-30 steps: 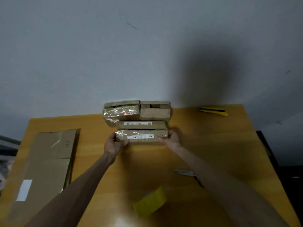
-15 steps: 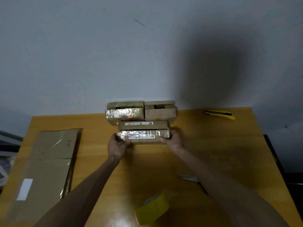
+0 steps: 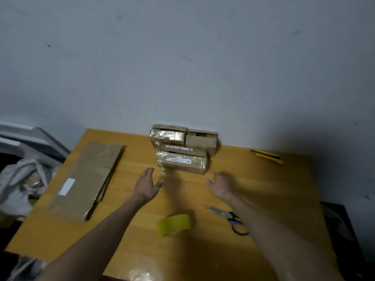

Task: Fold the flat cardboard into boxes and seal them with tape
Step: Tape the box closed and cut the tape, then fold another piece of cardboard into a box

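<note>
On our wooden table (image 3: pixel 263 189), the flat cardboard (image 3: pixel 87 179) lies well to the left of our left hand (image 3: pixel 147 184). The taped box (image 3: pixel 182 162) sits just past both hands, touching neither. Our left hand and right hand (image 3: pixel 221 184) are spread open, holding nothing. The yellow tape roll (image 3: pixel 174 225) lies nearer us.

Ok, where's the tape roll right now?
Head view: the yellow tape roll lies on the wooden table, centre front, just left of the blue-handled scissors.
</note>
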